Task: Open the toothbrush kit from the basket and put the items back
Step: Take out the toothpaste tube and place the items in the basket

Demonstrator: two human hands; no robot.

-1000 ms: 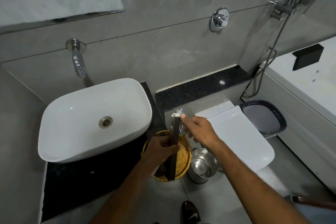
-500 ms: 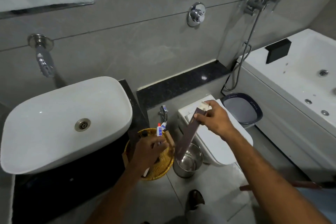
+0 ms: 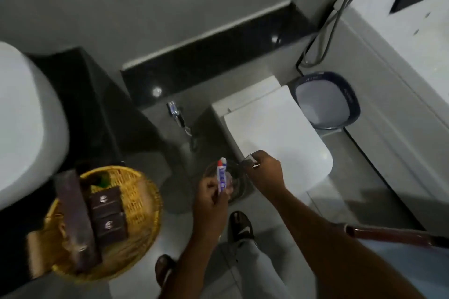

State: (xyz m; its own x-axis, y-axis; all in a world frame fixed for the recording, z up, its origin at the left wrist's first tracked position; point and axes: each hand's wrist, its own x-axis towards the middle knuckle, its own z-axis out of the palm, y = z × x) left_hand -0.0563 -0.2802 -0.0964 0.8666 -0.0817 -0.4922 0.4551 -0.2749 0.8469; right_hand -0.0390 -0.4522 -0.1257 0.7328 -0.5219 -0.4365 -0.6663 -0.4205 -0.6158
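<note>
Hands (image 3: 239, 185) around small, perhaps striped tube (image 3: 222, 175)

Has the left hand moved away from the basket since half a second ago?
Yes. The left hand, holding the toothpaste, has left the basket and moved right, toward the toilet.

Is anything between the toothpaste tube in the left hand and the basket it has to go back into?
Nothing visible blocks the way. The left hand holds the toothpaste tube upright, to the right of the basket, with only open floor between them. Inside the basket, a long brown box and two dark packets take up the middle.
</note>
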